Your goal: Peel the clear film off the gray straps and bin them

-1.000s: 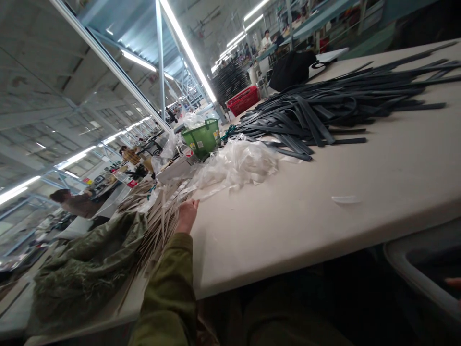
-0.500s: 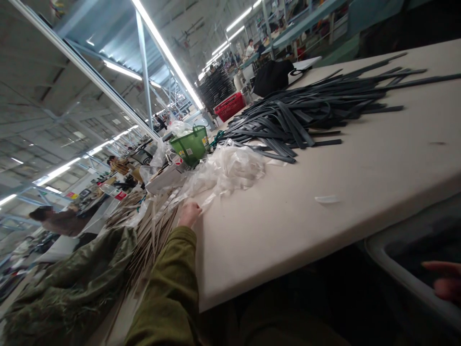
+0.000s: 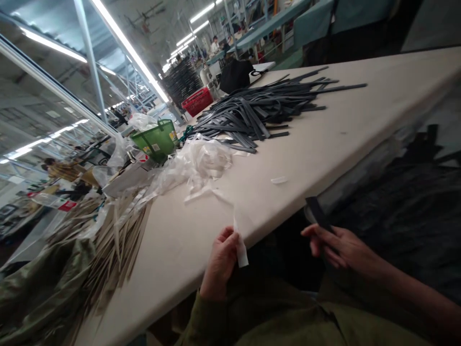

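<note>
Right at the near edge of the table (image 3: 324, 139), my left hand (image 3: 219, 262) has its fingers pinched on a white strip (image 3: 240, 247). To the right, my right hand (image 3: 338, 247) is closed around a dark strip (image 3: 316, 210). Farther back sits a white heap (image 3: 205, 161), then a green basket (image 3: 154, 140) on the left and a dark pile (image 3: 252, 108).

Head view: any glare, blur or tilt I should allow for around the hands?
Head view: strongly tilted, the table edge running diagonally. Head view: the ceiling light tubes burn out to white. Head view: the tan strips at lower left are smeared. Head view: the left hand pinching the white strip reads clearly; the right hand and its dark strip sit in dim shadow.
</note>
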{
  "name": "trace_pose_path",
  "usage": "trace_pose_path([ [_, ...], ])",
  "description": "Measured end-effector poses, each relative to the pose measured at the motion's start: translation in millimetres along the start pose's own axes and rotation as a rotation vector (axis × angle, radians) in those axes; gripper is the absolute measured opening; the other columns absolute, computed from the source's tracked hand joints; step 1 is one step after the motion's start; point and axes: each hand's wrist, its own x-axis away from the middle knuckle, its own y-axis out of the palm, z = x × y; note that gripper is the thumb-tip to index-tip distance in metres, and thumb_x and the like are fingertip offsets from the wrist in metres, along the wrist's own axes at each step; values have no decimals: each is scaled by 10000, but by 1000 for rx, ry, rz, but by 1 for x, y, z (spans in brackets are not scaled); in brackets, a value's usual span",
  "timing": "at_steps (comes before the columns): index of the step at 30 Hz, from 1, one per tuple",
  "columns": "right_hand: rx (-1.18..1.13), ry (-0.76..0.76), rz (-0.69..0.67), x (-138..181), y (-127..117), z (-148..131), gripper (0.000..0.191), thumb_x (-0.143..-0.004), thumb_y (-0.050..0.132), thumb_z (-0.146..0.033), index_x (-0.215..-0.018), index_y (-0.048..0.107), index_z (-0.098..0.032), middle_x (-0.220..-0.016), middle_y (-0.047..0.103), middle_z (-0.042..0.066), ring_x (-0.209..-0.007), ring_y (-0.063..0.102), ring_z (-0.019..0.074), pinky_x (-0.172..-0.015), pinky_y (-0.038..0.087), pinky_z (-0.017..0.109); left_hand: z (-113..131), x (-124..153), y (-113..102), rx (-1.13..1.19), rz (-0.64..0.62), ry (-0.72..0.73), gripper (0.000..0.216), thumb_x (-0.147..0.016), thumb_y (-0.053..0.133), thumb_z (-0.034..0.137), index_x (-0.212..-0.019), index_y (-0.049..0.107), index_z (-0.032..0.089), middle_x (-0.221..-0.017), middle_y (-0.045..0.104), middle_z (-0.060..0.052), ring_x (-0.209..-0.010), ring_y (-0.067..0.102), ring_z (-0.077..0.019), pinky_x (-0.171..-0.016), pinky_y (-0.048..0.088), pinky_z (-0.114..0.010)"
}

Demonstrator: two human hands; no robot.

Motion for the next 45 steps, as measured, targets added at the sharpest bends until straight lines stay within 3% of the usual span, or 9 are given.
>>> trace_pose_path([
  [3, 89, 25, -154, -14, 28, -16, 651, -795, 539, -774, -936, 650, -149, -535, 600, -17, -332, 333, 61, -339, 275, 204, -23, 12, 20, 45, -71, -7, 362, -629, 877, 357, -833, 637, 179, -639, 582, 61, -532, 506, -53, -538, 430, -167],
  [6, 242, -41, -249, -27, 50, -31, 591, -833, 533, -720, -880, 656, -144, -515, 564, -31, -382, 374, 79, -380, 275, 212, -37, 17, 31, -62, -105, 78, 334, -658, 858, 352, -835, 637, 176, -599, 592, 58, -528, 521, -66, -545, 425, -175],
  [10, 435, -221, -230, -35, 74, -46, 418, -814, 638, -560, -726, 630, -152, -547, 529, -39, -509, 450, 105, -475, 330, 221, -45, 23, 36, -227, -56, 218, 323, -642, 861, 335, -830, 650, 178, -633, 629, 43, -556, 548, -90, -550, 435, -194],
  [13, 554, -307, -178, -38, 81, -51, 292, -813, 619, -394, -642, 596, -158, -553, 472, -51, -544, 417, 106, -502, 309, 228, -45, 28, 38, -230, -50, 209, 339, -639, 861, 337, -865, 659, 184, -612, 629, 48, -551, 548, -93, -549, 426, -194],
  [19, 597, -366, -173, -43, 74, -62, 184, -832, 567, -272, -697, 611, -156, -591, 503, -45, -587, 450, 119, -571, 343, 238, -49, 31, 38, -43, -217, -37, 394, -624, 881, 368, -923, 723, 164, -642, 639, 34, -552, 534, -79, -583, 429, -199],
  [26, 626, -401, -199, -50, 73, -67, 223, -844, 605, -293, -656, 601, -172, -558, 503, -43, -562, 453, 126, -569, 320, 255, -45, 28, 42, -257, -359, -97, 324, -713, 812, 431, -811, 781, 124, -686, 712, -51, -624, 596, -128, -648, 446, -240],
  [32, 520, -361, -178, -28, 49, -66, 484, -990, 366, -519, -826, 643, -157, -664, 661, 21, -566, 546, 142, -606, 412, 261, -44, 18, 47, -26, -213, -24, 301, -662, 853, 402, -663, 708, 138, -636, 667, -11, -617, 582, -106, -661, 467, -230],
  [38, 520, -132, -325, 28, 36, -37, 707, -944, 311, -730, -742, 666, -153, -635, 699, 74, -578, 619, 191, -573, 429, 281, -28, 6, 66, 345, -43, -65, 440, -505, 934, 444, -699, 659, 162, -699, 696, 10, -646, 653, -110, -717, 528, -252],
  [45, 627, -59, -263, 37, 44, -27, 630, -965, 336, -625, -738, 682, -151, -633, 713, 90, -581, 640, 214, -569, 422, 288, -30, 5, 79, 335, -103, -93, 445, -549, 916, 446, -775, 659, 161, -787, 722, -8, -674, 671, -120, -694, 519, -250],
])
